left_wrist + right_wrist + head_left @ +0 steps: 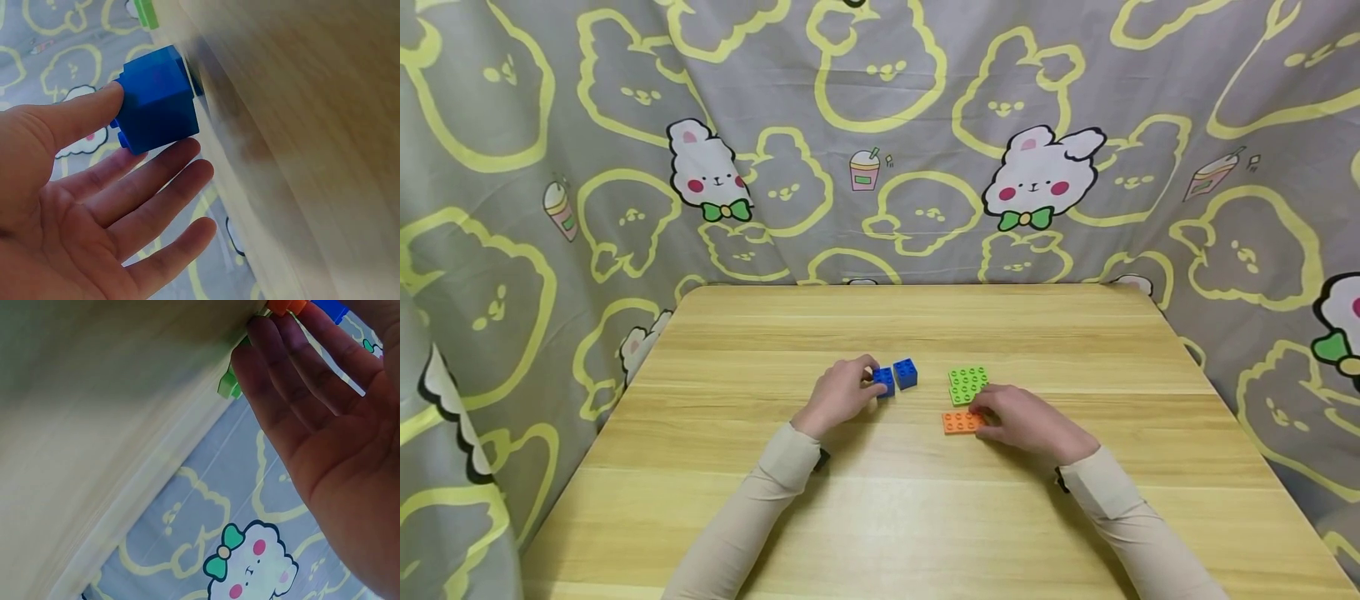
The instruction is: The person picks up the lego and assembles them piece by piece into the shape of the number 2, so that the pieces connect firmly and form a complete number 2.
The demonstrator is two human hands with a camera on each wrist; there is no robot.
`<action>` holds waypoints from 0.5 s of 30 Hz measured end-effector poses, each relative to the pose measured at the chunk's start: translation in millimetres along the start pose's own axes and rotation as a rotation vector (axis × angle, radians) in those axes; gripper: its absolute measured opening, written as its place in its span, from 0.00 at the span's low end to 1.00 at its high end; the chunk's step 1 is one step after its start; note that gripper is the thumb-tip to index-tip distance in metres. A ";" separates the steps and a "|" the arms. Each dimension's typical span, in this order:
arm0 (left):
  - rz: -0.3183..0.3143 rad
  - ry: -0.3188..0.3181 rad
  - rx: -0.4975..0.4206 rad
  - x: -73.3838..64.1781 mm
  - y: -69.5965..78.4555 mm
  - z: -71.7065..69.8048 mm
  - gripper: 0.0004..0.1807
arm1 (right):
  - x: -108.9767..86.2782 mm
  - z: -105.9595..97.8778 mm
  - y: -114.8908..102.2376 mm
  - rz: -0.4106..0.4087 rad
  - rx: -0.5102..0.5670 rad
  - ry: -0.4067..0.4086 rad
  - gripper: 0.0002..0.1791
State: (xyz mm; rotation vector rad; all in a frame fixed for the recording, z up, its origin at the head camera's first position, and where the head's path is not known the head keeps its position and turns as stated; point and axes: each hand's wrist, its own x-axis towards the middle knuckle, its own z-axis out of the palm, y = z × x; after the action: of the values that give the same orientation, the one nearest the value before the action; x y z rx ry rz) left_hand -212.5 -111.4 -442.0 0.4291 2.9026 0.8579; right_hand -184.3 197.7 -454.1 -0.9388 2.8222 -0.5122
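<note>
Two small blue building bricks stand side by side near the table's middle. My left hand point(841, 392) pinches the left blue brick point(883, 382) between thumb and forefinger; in the left wrist view the thumb lies against its studded side and the other fingers spread loosely below. Just beyond it is the second blue brick point(906, 373), untouched. To the right, my right hand point(1026, 419) holds the right end of a flat orange brick point(958, 422) between thumb and fingers. Directly behind the orange brick lies a flat green brick point(967, 384), its near right corner partly hidden by the hand.
The pieces rest on a wooden table point(887, 517). A grey curtain point(917, 208) with yellow outlines and white cartoon animals hangs behind the table and along both sides.
</note>
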 end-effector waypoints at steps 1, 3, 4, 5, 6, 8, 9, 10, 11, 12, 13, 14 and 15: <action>0.002 -0.003 -0.005 -0.5 0.1 -0.4 0.16 | 0.2 0.2 -0.3 0.003 0.000 -0.003 0.16; 0.006 -0.007 -0.013 -1.4 0.4 -1.0 0.16 | 0.4 0.6 -1.1 0.005 -0.002 -0.002 0.16; 0.007 -0.009 -0.016 -1.6 0.5 -1.2 0.16 | 0.5 0.8 -1.3 0.002 -0.005 0.001 0.16; 0.010 -0.011 -0.019 -2.2 0.8 -1.6 0.16 | 0.6 1.0 -1.6 0.006 -0.005 0.001 0.16; 0.013 -0.012 -0.021 -2.7 1.1 -1.9 0.16 | 0.7 1.1 -2.1 0.010 -0.006 0.002 0.16; 0.017 -0.012 -0.024 -3.5 1.7 -2.2 0.16 | 1.0 1.9 -2.9 0.018 -0.008 0.005 0.16; 0.019 -0.011 -0.024 -3.9 2.0 -2.4 0.16 | 1.3 2.2 -3.3 0.022 -0.008 0.005 0.16; 0.021 -0.010 -0.024 -4.3 2.3 -2.6 0.16 | 1.5 2.6 -3.6 0.025 -0.007 0.006 0.17; 0.023 -0.010 -0.023 -5.0 2.8 -2.9 0.16 | 1.7 3.0 -4.1 0.030 -0.004 0.007 0.17; 0.023 -0.012 -0.024 -5.6 3.3 -3.2 0.16 | 1.9 3.2 -4.6 0.027 -0.006 0.009 0.17; 0.023 -0.013 -0.023 -6.0 3.7 -3.3 0.16 | 2.1 3.8 -4.8 0.025 -0.007 0.011 0.17; 0.026 -0.014 -0.022 -6.8 4.4 -3.7 0.16 | 2.0 4.2 -5.3 0.024 -0.008 0.015 0.17; 0.027 -0.015 -0.021 -7.3 5.1 -3.9 0.16 | 2.0 4.4 -5.9 0.021 -0.010 0.019 0.17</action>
State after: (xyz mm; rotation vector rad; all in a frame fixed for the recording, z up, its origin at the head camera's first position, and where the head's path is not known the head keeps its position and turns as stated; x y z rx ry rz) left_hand -204.9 -111.4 -435.9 0.4719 2.8781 0.8844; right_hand -181.6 190.8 -456.2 -0.9094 2.8504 -0.5079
